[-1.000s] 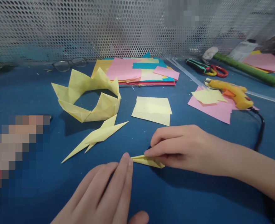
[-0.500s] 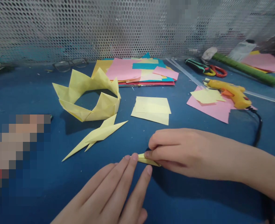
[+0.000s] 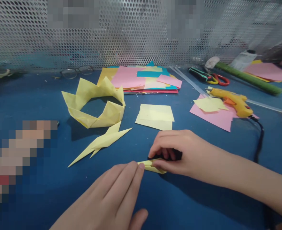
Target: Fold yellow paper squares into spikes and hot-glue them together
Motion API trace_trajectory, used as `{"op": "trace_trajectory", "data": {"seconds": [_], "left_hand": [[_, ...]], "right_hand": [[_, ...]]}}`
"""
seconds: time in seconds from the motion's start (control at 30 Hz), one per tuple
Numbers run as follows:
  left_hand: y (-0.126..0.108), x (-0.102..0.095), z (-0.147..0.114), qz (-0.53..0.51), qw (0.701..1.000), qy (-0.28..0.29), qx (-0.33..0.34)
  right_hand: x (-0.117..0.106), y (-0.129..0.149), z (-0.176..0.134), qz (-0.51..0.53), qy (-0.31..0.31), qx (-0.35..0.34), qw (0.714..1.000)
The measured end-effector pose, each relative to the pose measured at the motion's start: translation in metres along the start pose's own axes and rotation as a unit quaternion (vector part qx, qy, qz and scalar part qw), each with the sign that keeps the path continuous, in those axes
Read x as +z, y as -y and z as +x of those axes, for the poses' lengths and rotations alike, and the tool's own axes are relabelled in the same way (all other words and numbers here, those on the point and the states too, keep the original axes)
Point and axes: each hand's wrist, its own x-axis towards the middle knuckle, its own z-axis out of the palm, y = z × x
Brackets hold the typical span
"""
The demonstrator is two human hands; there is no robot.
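Note:
A small strip of folded yellow paper [image 3: 152, 167] lies on the blue tabletop in front of me. My left hand [image 3: 117, 188] has its fingers stretched out, their tips pressing on the paper's left end. From the right, my right hand [image 3: 176, 156] pinches the paper, thumb at its near side and fingers curled above it; part of the paper is hidden there. Beyond my left hand lies a pointed, folded yellow paper piece [image 3: 102, 142]. Behind it stands a ring of folded yellow paper [image 3: 90, 121] with upright points.
Two pale yellow sheets [image 3: 155, 115] lie ahead of my right hand. Farther right, a yellow glue gun [image 3: 232, 99] rests by pink paper [image 3: 210, 119], its cord [image 3: 259, 143] running toward me. A coloured paper stack [image 3: 126, 76], scissors [image 3: 221, 79] and glasses [image 3: 76, 72] lie near the mesh.
My right hand's fingers have lifted and arched, with the thumb now on the paper. The left fingers have drawn closer together. The whole view has shifted slightly.

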Motion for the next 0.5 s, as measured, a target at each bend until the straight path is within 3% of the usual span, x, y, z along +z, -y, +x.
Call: {"op": "trace_trajectory", "data": {"seconds": [0.23,0.33,0.4,0.47,0.5], "left_hand": [[0.002,0.004,0.002,-0.011,0.999,-0.021,-0.036],[0.001,0.001,0.004,-0.014,0.998,-0.047,-0.043],[0.004,-0.003,0.007,-0.026,0.998,-0.031,-0.047],[0.011,-0.008,0.012,-0.069,0.995,0.042,-0.057],[0.015,-0.011,0.015,-0.102,0.994,0.036,-0.013]], "right_hand": [[0.006,0.008,-0.006,0.003,-0.015,-0.026,1.000],[0.006,0.012,-0.005,0.012,-0.017,-0.007,1.000],[0.006,0.015,-0.003,0.022,-0.017,0.018,0.999],[0.005,0.018,-0.002,0.032,-0.015,0.043,0.998],[0.004,0.018,-0.002,0.035,-0.014,0.050,0.998]]}}
